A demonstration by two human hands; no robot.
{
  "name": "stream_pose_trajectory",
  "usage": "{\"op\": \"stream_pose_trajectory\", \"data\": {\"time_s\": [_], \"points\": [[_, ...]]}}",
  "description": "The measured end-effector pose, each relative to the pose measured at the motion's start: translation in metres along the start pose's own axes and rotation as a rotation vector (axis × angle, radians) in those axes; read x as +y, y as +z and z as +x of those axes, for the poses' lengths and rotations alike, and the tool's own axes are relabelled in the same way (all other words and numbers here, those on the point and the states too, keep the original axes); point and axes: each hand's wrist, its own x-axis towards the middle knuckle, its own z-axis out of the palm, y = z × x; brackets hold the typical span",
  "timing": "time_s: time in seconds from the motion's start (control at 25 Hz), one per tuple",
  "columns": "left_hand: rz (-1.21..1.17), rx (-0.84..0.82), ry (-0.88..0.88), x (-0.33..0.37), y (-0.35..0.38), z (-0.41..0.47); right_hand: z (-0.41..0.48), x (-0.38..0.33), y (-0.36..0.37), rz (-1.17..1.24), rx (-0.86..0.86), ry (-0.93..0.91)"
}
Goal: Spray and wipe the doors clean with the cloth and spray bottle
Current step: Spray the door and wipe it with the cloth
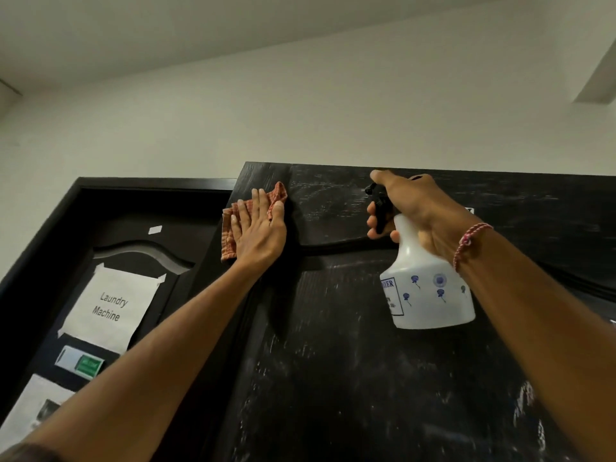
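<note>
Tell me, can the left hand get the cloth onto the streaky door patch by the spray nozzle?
Probably yes: the left hand presses the cloth flat on the door, right beside that patch, nothing between.

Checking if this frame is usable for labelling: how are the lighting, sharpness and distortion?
Head view: soft, dim indoor light, no hard glare; pale streaks sheen on the dark door; spray bottle label slightly blurred; wide-angle bending at the edges.

dim, soft indoor light; edges bend, slightly blurred.
</note>
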Motion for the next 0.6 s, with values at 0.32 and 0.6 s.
{"op": "stream_pose_trajectory", "data": {"time_s": [0.32,0.6], "points": [[0.047,-0.019,0.078,0.024,0.017,-0.002,-0.002,0.007,-0.039,0.015,0.056,-0.012],[0.088,-0.051,0.165,0.056,0.041,0.002,-0.018,0.021,-0.083,0.028,0.147,0.013]]}}
